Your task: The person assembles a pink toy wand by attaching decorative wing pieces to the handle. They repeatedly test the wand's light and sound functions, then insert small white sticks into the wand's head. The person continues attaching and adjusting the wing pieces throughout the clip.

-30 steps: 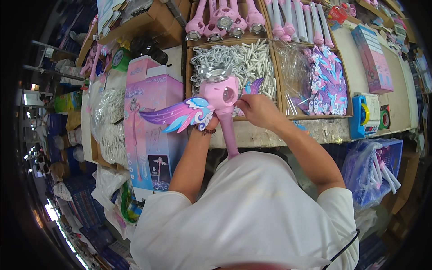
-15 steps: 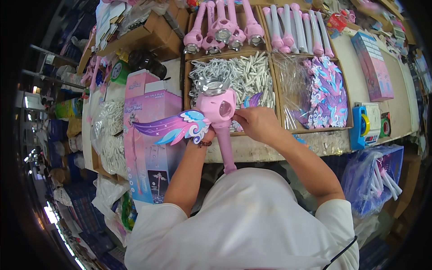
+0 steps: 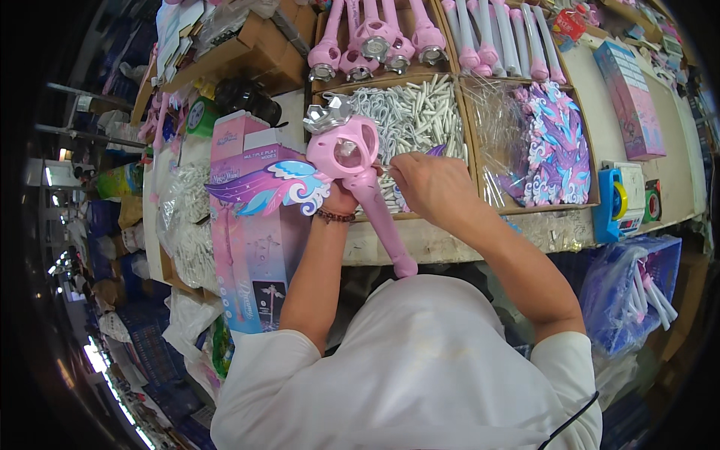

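Note:
A pink toy wand (image 3: 379, 217) leans in front of me, its round openwork head topped by a silver crown piece. My left hand (image 3: 341, 199) is closed around it beneath the head, its fingers mostly hidden behind the wand. A purple and blue wing (image 3: 271, 187) sticks out from the head's left side. To the right of the head, my right hand (image 3: 433, 187) is pinched on a second wing (image 3: 437, 151); only its purple tip and a bit of its lower edge show. Whether that wing touches the wand is hidden by my fingers.
Beyond my hands, a divided carton holds white cords and sticks (image 3: 431, 112), wing pieces (image 3: 555, 150), clear plastic strips (image 3: 491, 135), wand heads (image 3: 375, 45) and tubes (image 3: 517, 45). A printed box (image 3: 251, 247) stands left, a tape dispenser (image 3: 611, 206) right, a blue crate (image 3: 667, 262) lower right.
The wand's head has moved left and tilted left, with its foot swinging right. My right hand stays near its side, now a little farther from the head.

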Motion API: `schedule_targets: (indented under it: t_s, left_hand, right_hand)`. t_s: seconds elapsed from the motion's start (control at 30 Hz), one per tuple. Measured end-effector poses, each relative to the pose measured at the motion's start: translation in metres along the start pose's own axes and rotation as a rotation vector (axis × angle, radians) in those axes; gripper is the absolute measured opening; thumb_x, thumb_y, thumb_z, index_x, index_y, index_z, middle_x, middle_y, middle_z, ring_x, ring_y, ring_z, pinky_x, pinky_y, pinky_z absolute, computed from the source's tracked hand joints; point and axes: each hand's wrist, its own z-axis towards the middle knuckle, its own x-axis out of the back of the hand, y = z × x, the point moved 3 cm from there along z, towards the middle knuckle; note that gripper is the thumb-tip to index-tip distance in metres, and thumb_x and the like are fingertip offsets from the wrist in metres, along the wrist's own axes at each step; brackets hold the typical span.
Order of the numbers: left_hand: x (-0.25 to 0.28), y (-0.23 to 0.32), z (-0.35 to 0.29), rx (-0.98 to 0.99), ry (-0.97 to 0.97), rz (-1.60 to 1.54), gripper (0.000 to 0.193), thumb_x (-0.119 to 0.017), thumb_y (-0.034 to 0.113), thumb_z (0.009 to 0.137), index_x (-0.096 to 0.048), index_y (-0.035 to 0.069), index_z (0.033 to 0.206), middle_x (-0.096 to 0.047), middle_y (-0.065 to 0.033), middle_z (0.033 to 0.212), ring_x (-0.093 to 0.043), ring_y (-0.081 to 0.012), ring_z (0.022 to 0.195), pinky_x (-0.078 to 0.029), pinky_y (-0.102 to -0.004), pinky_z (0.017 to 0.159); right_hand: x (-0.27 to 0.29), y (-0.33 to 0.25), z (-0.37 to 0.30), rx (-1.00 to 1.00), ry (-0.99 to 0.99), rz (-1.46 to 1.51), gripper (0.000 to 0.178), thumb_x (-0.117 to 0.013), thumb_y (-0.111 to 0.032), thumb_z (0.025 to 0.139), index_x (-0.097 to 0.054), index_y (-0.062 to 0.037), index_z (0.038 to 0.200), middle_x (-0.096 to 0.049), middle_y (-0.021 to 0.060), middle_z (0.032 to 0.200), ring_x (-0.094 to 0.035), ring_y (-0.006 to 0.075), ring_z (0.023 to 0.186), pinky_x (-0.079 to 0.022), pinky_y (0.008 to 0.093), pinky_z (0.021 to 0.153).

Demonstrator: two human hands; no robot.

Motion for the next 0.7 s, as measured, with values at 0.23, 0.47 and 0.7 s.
schedule_targets:
  t_s: [0.23, 0.47, 0.7]
  left_hand:
    - [-0.011, 0.006, 0.001, 0.013, -0.073, -0.046, 0.078, -0.039, 0.072, 0.080, -0.052, 0.006, 0.118, -0.061, -0.0140, 0.107, -0.059, -0.0311, 0.083, -0.051, -0.0462, 0.071]
    - [0.008, 0.002, 0.006, 0.062, -0.062, -0.036, 0.083, -0.037, 0.077, 0.077, -0.050, 0.009, 0.122, -0.059, -0.0132, 0.112, -0.059, -0.0330, 0.086, -0.051, -0.0500, 0.073]
    - [-0.010, -0.003, 0.000, 0.021, -0.031, -0.086, 0.087, -0.038, 0.078, 0.075, -0.048, 0.007, 0.123, -0.058, -0.0134, 0.112, -0.059, -0.0315, 0.091, -0.051, -0.0461, 0.075]
  right_hand:
    - [0.000, -0.003, -0.006, 0.012, 0.018, 0.020, 0.013, -0.054, -0.018, 0.086, -0.058, -0.0054, 0.083, -0.063, 0.0114, 0.074, -0.063, 0.0307, 0.064, -0.048, 0.0413, 0.055]
    - [0.008, -0.006, -0.008, -0.005, 0.047, 0.062, 0.014, -0.054, -0.017, 0.085, -0.057, -0.0040, 0.082, -0.063, 0.0121, 0.074, -0.063, 0.0305, 0.066, -0.048, 0.0411, 0.056]
    - [0.005, -0.005, -0.012, -0.006, 0.046, 0.056, 0.010, -0.054, -0.014, 0.083, -0.057, -0.0048, 0.082, -0.062, 0.0115, 0.074, -0.062, 0.0302, 0.065, -0.048, 0.0399, 0.056]
